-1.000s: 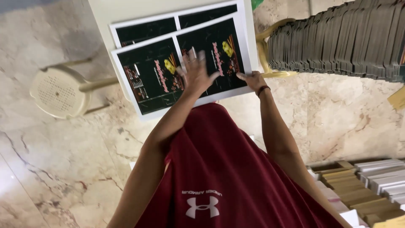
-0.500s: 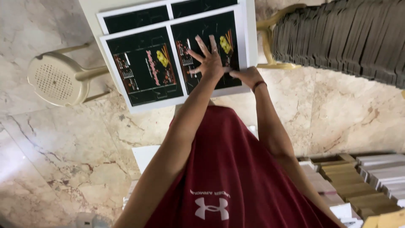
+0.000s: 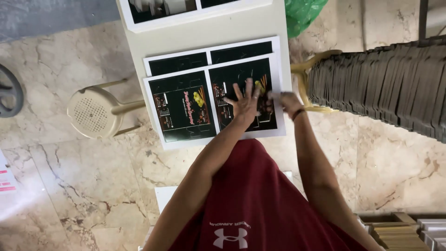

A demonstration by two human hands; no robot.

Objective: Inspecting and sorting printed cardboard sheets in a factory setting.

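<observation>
Dark red tee w/ white logo; bare arms; dark band, right wrist [image 3: 298, 113].

A cream round plastic stool with a perforated seat [image 3: 95, 113] stands on the veined beige marble floor [image 3: 60, 186] left of the pale table [image 3: 218, 35]. A crumpled green plastic bag [image 3: 304, 14] lies beyond the table's right corner. A long row of dark grey folded cardboard pieces [image 3: 385, 83] fills the right side, and stacked flat cartons [image 3: 404, 232] sit at lower right
</observation>
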